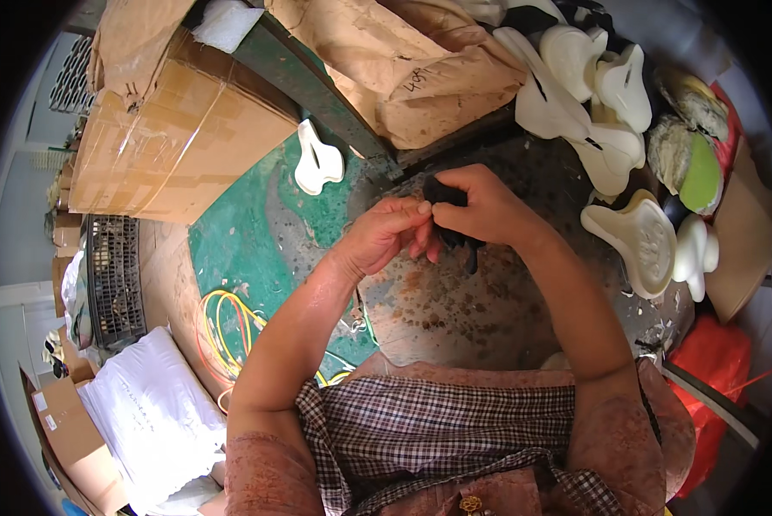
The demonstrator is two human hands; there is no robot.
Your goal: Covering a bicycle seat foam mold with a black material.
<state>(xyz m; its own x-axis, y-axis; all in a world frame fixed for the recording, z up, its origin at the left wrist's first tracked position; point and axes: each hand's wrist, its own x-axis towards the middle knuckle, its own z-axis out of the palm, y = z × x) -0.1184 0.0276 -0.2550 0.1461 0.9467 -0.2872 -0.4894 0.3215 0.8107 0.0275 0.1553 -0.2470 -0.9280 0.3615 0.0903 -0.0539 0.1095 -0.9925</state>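
A crumpled black glove [460,232] hangs between my two hands, with finger-like ends dangling below. My right hand [480,205] is closed round its upper part from the right. From the left, the thumb and forefinger of my left hand [393,230] pinch at the glove's edge, close to the right thumb; the other left fingers are curled. Both hands are above a dark, stained work surface [455,314]. Part of the glove is hidden behind the right fingers.
White saddle-shaped foam pads [631,236] pile up on the right, and one lone pad [319,159] lies on the green floor. Large cardboard boxes [171,138] and brown paper [420,86] stand beyond. Yellow and orange hoses [223,322], a white sack [154,413] and a red bag [708,361] flank me.
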